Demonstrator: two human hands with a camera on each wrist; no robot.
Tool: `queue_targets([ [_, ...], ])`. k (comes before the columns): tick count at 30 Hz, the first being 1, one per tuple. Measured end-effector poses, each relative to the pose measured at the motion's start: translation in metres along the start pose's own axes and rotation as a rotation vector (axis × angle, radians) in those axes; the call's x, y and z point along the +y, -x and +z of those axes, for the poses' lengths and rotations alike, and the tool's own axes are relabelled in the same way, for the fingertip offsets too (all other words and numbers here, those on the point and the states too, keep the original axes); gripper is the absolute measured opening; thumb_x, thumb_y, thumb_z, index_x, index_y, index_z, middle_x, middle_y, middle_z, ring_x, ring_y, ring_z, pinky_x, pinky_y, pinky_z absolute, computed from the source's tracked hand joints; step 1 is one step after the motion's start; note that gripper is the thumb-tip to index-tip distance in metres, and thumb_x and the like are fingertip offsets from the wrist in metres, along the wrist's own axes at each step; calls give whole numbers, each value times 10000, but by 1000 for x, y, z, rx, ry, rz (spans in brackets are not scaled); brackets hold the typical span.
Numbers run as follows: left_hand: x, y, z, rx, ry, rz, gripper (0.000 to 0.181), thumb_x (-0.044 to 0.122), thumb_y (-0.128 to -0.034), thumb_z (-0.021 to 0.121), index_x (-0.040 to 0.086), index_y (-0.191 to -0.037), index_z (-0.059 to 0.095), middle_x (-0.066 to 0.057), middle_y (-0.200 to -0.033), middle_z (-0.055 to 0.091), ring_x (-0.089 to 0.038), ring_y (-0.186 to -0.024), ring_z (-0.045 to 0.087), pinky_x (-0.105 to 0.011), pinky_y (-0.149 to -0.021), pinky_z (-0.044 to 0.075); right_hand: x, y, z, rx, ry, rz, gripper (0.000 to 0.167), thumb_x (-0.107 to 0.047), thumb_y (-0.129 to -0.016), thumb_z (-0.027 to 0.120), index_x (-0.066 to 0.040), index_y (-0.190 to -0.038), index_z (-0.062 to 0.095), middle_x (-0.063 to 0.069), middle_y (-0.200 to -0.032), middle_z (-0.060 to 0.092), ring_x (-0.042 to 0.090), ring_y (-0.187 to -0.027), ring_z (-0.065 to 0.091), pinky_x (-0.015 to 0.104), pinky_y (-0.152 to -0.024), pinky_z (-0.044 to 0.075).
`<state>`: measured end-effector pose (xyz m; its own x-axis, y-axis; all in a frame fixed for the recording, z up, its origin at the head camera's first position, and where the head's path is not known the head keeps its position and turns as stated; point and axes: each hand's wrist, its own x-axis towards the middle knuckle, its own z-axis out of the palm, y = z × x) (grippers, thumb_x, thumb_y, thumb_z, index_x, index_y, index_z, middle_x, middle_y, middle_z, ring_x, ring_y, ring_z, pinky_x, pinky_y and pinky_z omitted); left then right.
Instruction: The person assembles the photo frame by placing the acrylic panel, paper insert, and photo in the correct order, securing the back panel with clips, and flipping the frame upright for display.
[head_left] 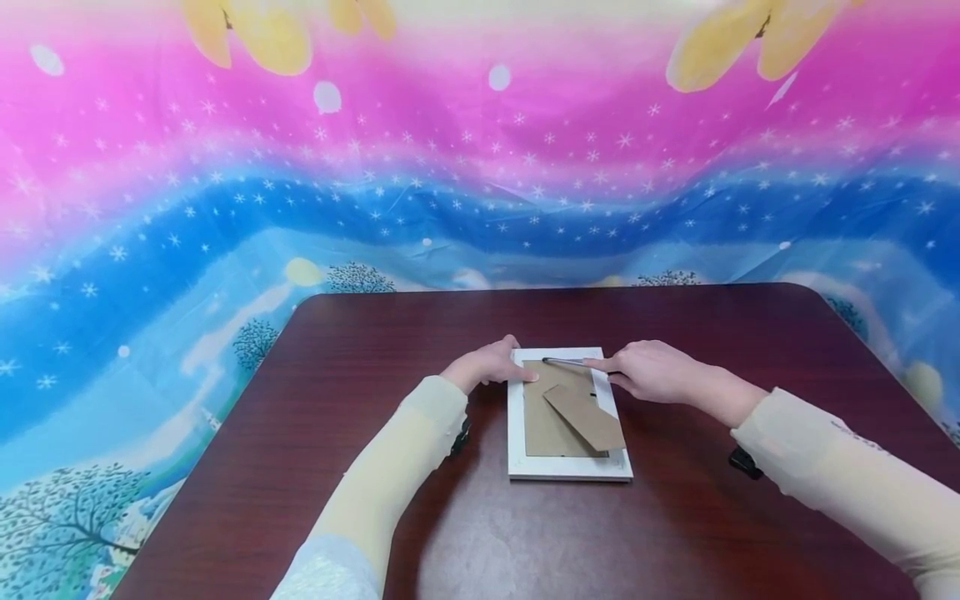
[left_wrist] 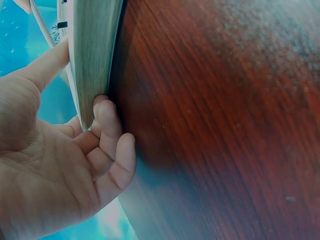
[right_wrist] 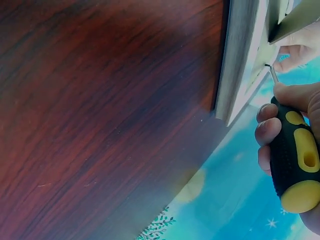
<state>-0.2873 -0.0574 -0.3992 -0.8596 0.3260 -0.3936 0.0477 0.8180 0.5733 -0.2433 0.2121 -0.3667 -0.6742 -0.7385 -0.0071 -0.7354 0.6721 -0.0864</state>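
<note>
A white picture frame [head_left: 517, 425] lies face down on the table, its brown backing board [head_left: 542, 417] and slanting easel stand [head_left: 588, 423] on top. At its far left corner my left hand [head_left: 489, 363] grips the frame, thumb on the back and fingers against the side. My right hand [head_left: 654, 371] holds a screwdriver [right_wrist: 287, 150] with a black and yellow handle, the index finger along the shaft. The screwdriver's tip touches near the backing board's far edge, by a small dark tab [right_wrist: 267, 65]. In the left wrist view, the frame's side edge [left_wrist: 92, 55] rests between thumb and fingers.
The dark red-brown wooden table [head_left: 360, 350] extends around the frame on all sides. Behind it hangs a pink and blue cloth [head_left: 465, 183] with snowflakes and trees. Another small black tab [head_left: 593, 394] sits on the frame's right inner edge.
</note>
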Motion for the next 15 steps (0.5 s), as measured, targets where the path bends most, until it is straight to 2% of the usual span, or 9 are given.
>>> queue_targets([
  [7, 1, 1, 0, -8, -11, 2, 669, 420, -875, 709, 83, -1349, 379, -71, -1117, 520, -237, -862, 524, -365, -692, 454, -1, 1, 4, 7, 16, 6, 459, -30, -878, 679, -153, -1316, 629, -79, -499, 335, 63, -458, 248, 242, -450, 271],
  [15, 0, -1, 0, -11, -9, 4, 695, 419, -876, 708, 80, -1375, 364, -85, -1184, 515, -240, -874, 527, -365, -695, 456, -5, 5, 10, 12, 68, 3, 459, -39, -871, 696, -128, -1316, 625, -83, -509, 350, 72, -463, 296, 237, -468, 325],
])
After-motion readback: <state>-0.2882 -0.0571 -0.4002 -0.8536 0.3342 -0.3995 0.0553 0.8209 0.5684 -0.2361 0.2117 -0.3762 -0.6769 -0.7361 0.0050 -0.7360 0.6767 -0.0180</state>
